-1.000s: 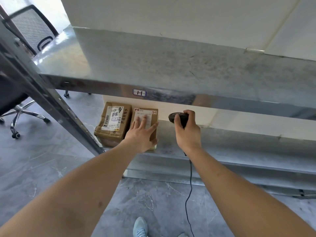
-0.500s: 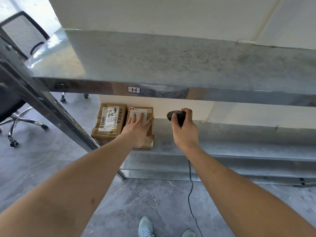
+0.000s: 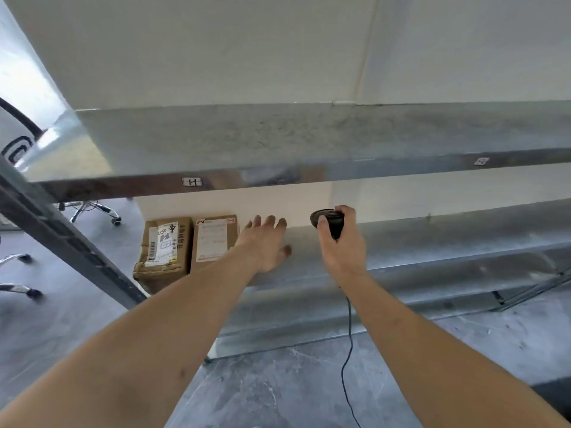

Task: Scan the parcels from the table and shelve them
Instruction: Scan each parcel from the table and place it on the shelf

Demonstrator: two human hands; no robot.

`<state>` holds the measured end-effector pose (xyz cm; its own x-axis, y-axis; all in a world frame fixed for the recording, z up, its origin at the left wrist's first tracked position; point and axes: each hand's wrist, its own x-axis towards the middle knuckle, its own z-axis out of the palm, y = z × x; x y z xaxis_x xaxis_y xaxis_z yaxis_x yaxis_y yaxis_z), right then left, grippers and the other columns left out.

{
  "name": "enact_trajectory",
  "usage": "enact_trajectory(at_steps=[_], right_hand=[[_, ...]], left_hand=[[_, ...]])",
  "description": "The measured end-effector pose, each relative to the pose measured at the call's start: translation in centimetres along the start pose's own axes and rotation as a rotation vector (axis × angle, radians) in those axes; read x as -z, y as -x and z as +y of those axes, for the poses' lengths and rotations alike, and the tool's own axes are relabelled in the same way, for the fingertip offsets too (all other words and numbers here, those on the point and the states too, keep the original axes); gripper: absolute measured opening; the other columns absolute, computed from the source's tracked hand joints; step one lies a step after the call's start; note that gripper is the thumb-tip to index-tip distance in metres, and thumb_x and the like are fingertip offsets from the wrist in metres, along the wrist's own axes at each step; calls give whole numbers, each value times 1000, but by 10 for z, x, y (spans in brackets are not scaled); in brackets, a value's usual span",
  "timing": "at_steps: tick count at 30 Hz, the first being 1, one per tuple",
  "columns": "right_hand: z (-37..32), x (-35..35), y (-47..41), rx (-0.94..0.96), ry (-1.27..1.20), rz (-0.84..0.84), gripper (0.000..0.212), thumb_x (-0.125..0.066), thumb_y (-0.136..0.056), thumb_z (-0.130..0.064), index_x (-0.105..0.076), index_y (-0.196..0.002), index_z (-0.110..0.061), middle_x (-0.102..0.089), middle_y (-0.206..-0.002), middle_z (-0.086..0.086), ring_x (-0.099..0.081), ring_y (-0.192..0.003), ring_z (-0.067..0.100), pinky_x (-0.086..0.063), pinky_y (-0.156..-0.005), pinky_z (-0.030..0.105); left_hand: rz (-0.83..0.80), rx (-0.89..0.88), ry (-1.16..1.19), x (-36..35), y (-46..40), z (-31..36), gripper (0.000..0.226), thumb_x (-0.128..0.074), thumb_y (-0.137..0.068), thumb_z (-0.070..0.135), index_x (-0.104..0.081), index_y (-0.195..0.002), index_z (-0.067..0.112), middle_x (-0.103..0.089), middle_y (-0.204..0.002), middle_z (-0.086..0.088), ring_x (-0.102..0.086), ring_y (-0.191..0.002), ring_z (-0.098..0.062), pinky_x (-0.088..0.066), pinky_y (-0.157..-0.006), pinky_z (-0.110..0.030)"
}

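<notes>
Left hand (image 3: 265,244) was open, empty; right hand (image 3: 340,245) gripped scanner (image 3: 329,220). Risk: its cable (image 3: 347,350) snagging the shelf (image 3: 432,242) edge.

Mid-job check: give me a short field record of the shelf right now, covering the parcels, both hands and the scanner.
shelf: lower grey metal shelf, below upper metal shelf tagged H
parcels: two brown cardboard parcels side by side at the shelf's left end, taped parcel with handwritten label and parcel with white printed label
left hand: left hand open, fingers spread, right of the printed-label parcel, not on it
right hand: right hand grips black corded handheld scanner
cord: black cord hangs toward the grey floor
</notes>
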<state>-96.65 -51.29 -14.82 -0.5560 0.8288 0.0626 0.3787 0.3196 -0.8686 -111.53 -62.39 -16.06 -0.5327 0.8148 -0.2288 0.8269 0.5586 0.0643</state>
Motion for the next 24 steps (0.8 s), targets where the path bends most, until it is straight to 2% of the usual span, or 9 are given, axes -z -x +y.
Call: enact_trajectory(at_steps=[4,6,10,13,15,19,24], right_hand=[[11,56,12,-26,-61,127,38,-58,-105,-41,-46,-139,-28,-64,-94,-9,-57,-77,-3,-41,-73,26],[21,89,21,-34,-73,173,38,-59,-104,-42,-46,-138,-29,-64,-94,-10,-60,-80,1,-45,-76,30],[40,161,41,-66,-93,257,37,-57,-104,-46,-46,-137,-34,-68,-104,-2,-67,-88,15,-53,-80,35],[54,221,58,-78,-88,333,32,-56,-103,-49,-47,-130,-38,-69,-102,-5,-67,-87,13,-53,-77,34],[64,259,69,-64,-69,403,25,-56,-103,-48,-48,-124,-39,-68,-98,-10,-66,-85,9,-54,-75,35],[85,334,92,-82,-67,521,27,-57,-101,-49,-48,-124,-38,-66,-95,-14,-67,-86,12,-58,-80,40],[107,420,121,-135,-30,668,32,-56,-101,-51,-47,-129,-37,-66,-99,-7,-65,-87,14,-52,-75,35]], left_hand=[[7,-96,-58,13,1,56,68,-47,-104,53,-30,-156,14,-36,-157,-14,-38,-141,-40,-40,-113,-52],[23,-147,-61,18,3,91,64,-46,-105,53,-34,-154,14,-38,-154,-13,-41,-136,-38,-42,-109,-51],[76,-252,-20,30,9,173,57,-48,-105,50,-43,-146,12,-45,-143,-12,-46,-129,-37,-47,-103,-53],[113,-336,-22,40,15,239,50,-49,-103,51,-51,-134,12,-50,-135,-12,-49,-123,-35,-50,-98,-53],[137,-397,-26,48,22,283,50,-47,-104,52,-52,-133,13,-50,-138,-13,-49,-124,-35,-49,-99,-52],[189,-533,-26,65,40,374,49,-45,-106,49,-53,-135,10,-48,-147,-17,-45,-135,-39,-42,-110,-49],[246,-683,-8,78,58,480,42,-49,-104,49,-57,-126,14,-56,-130,-10,-52,-124,-33,-47,-97,-46]])
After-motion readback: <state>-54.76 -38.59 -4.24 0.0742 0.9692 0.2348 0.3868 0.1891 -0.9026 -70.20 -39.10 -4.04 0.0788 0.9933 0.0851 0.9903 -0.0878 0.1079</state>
